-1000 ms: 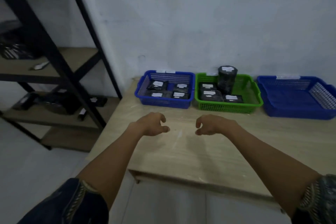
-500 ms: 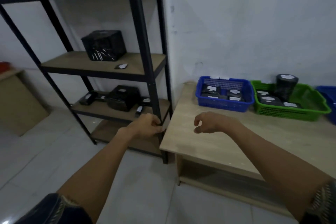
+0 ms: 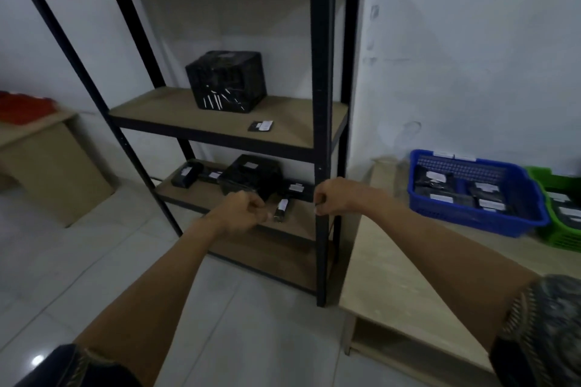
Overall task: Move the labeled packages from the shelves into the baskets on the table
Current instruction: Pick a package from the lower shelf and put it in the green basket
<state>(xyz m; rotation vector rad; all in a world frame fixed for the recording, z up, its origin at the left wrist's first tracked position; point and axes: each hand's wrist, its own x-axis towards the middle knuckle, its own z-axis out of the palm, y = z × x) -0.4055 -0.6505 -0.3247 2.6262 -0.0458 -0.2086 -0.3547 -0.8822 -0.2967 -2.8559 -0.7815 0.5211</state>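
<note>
Room: a dim corner with a pale, scuffed wall (image 3: 471, 41) and a floor (image 3: 78, 276) of glossy light tiles; a spot of light glints on the tiles at the bottom left.
Rack: a black metal rack (image 3: 322, 104) with brown board shelves stands against the wall, its right posts just beside the table's left edge.
Middle shelf: the middle shelf (image 3: 163, 110) carries a big black box (image 3: 226, 82) toward the back. A small flat package (image 3: 261, 126) with a white label lies near the front edge, apart from the box.
Lower shelf: the lower shelf (image 3: 201, 198) holds black labeled packages. A bulky package (image 3: 251, 173) sits in the middle, a long package (image 3: 186, 176) at its left, and a slim package (image 3: 281, 210) toward the front. One more is partly hidden at the right post.
Table: a low table (image 3: 371, 276) of light wood stands at the right, with an open space under its top.
Baskets: a blue basket (image 3: 471, 218) sits at the back of the table by the wall, with labeled black packages inside. A green basket (image 3: 566, 240) sits just beside it on the right, cut off by the picture's edge, and also has labeled packages in it.
Left hand: the left hand (image 3: 243, 212) hangs in the air before the lower shelf, fingers curled into a fist with nothing in them.
Right hand: the right hand (image 3: 330, 199) is in front of the rack's right front post, fingers curled in and thumb against the forefinger, holding nothing.
Far left: a brown desk (image 3: 47, 166) has something red on top, too blurred to tell what.
</note>
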